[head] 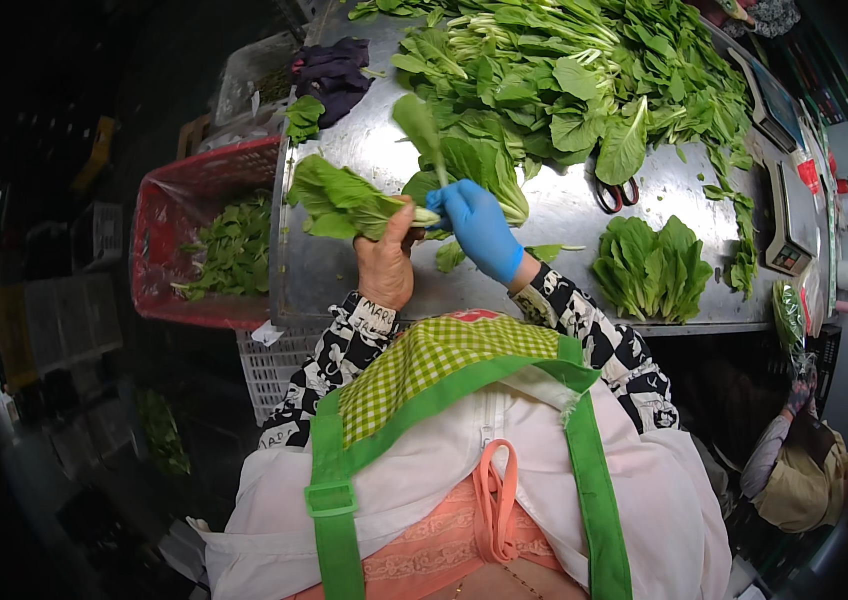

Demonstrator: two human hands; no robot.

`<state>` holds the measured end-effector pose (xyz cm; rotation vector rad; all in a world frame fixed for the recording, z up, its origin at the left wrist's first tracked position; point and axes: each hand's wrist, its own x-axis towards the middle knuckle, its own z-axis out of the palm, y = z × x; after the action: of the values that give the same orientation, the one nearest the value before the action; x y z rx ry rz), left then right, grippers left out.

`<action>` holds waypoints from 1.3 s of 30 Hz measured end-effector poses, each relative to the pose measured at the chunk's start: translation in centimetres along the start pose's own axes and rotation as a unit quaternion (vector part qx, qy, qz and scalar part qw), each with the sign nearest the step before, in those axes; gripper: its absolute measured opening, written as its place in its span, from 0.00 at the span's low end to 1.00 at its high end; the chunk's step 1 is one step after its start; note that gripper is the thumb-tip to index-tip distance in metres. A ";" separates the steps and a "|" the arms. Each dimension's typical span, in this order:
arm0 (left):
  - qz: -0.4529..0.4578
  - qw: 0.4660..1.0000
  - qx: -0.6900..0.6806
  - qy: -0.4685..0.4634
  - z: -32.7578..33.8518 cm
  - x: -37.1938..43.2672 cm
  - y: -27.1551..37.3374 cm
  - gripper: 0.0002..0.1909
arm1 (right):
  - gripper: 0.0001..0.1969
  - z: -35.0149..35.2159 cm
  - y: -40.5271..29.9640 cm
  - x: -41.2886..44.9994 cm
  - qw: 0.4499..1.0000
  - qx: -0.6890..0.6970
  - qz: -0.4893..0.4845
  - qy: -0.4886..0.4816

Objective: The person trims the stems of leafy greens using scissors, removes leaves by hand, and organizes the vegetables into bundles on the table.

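Observation:
My bare left hand (386,262) grips a small bunch of leafy greens (349,199), its leaves pointing left and its pale stem ends to the right. Close against those stems is my right hand (480,229) in a blue glove. A single leaf on a stalk (420,127), slightly blurred, rises from the gloved fingers. Beyond the glove lie more leafy greens (491,172), part of a big heap (566,82) spread over the metal table (555,202). Loose leaves lie under and beside my right wrist. A sorted bundle of greens (649,266) rests on the right near the table's front edge.
Scissors (616,196) lie partly under the heap. Two weighing scales (791,217) line the right side. A red crate (202,232) with loose leaves adjoins the table's left edge. Dark purple cloth (334,71) lies at back left. Another person (799,465) at right holds wrapped greens (790,322).

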<state>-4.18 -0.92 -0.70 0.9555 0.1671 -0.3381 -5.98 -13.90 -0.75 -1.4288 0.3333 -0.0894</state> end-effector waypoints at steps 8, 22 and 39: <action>0.051 0.995 0.004 0.082 -1.4 1.2 0.8 0.11 | 0.26 0.7 0.7 0.6 0.870 -0.408 -0.277 -0.018; -0.084 0.993 -0.002 -0.085 -2.0 1.3 0.0 0.06 | 0.11 1.2 -0.2 -0.8 0.998 -0.035 -0.030 -0.052; -0.023 0.999 -0.027 -0.003 -2.4 1.6 0.0 0.13 | 0.15 0.7 1.0 0.5 0.976 0.185 0.098 0.066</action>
<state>-2.68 0.72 -2.48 0.8984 0.1921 -0.3764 -5.40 -13.21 -1.76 -1.0174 0.5375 -0.0805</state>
